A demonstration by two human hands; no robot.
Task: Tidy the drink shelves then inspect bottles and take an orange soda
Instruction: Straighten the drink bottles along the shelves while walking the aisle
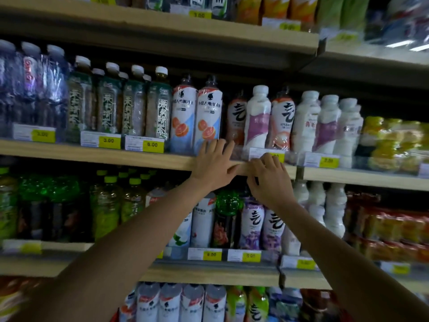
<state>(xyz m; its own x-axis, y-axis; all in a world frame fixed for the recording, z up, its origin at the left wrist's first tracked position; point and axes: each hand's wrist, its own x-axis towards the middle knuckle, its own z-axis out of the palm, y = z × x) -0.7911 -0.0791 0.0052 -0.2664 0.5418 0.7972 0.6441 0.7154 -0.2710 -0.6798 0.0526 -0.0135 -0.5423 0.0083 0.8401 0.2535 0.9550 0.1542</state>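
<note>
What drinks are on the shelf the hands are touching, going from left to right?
Clear water bottles with white caps → dark green tea bottles → two white bottles with grapefruit pictures → three milky white bottles with purple labels → blurry yellow drinks.

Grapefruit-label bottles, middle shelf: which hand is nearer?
Left. The left hand lies on the shelf edge, fingers just below the grapefruit-label bottles; the right hand sits further right, at a price tag.
</note>
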